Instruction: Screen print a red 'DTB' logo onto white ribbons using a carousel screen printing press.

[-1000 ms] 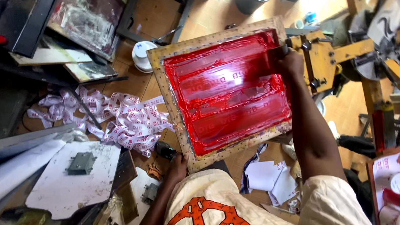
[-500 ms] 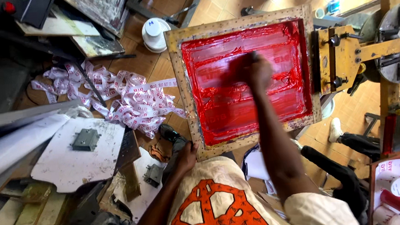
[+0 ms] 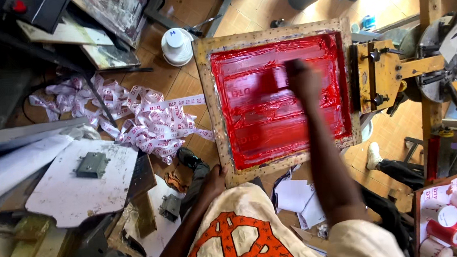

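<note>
On the press, a wooden screen frame [image 3: 278, 99] lies flat, thick with red ink [image 3: 271, 113]; the right hand [image 3: 302, 80] is blurry over the ink, so I cannot tell its grip; the left hand [image 3: 214, 178] is closed on the frame's near corner; a jerky push could smear ink or spill it onto the printed ribbon [image 3: 145, 122] nearby.

— What colour fills the screen [image 3: 279, 107]?
— Wet, glossy red, streaked, inside a pale wooden frame [image 3: 207, 108] speckled with dots.
— And the ribbon heap [image 3: 145, 122]?
— White with red print. The shirt [image 3: 238, 243] is cream, bearing an orange emblem.
</note>
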